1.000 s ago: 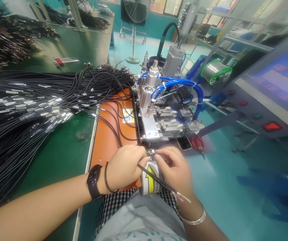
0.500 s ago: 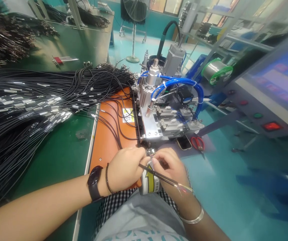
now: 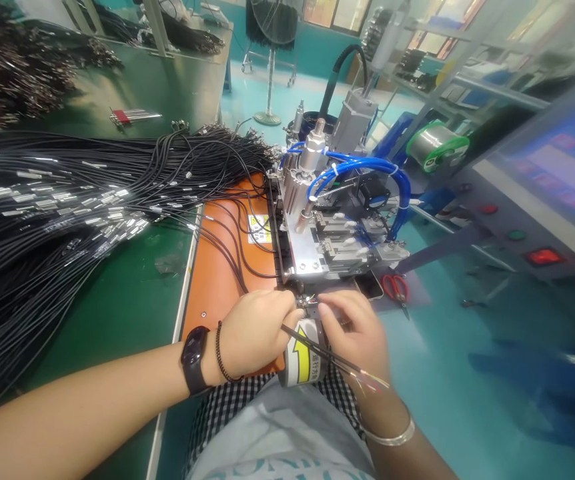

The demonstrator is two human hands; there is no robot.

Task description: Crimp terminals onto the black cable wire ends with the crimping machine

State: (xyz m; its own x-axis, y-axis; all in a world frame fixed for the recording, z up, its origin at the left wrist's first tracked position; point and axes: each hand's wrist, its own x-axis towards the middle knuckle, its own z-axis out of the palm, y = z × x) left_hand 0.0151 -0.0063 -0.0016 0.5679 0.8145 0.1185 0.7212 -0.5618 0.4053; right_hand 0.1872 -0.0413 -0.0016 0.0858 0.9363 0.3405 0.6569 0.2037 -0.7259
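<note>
My left hand point(image 3: 257, 335) is closed around a black cable point(image 3: 325, 358) and reaches towards a small metal terminal point(image 3: 308, 303) at the front of a pneumatic bench machine point(image 3: 307, 243). My right hand point(image 3: 352, 337) is just right of that terminal, its fingertips drawn together. Whether they pinch anything is hidden. Thin coloured wires point(image 3: 375, 380) fan out from the cable's free end beyond my right hand. Under the cable stands a white cylinder with a yellow arrow label point(image 3: 303, 353).
Many black cables with metal ends point(image 3: 42, 200) lie heaped on the green bench point(image 3: 117, 320) and an orange mat point(image 3: 217, 293). Blue air hoses point(image 3: 362, 170) rise from the machine. Red-handled scissors point(image 3: 395, 288), a phone point(image 3: 370, 287) and a control panel point(image 3: 517, 223) lie right.
My right hand has drawn slightly right, away from the metal terminal. The black cable has shifted a little with my hands, and the whole view has turned slightly.
</note>
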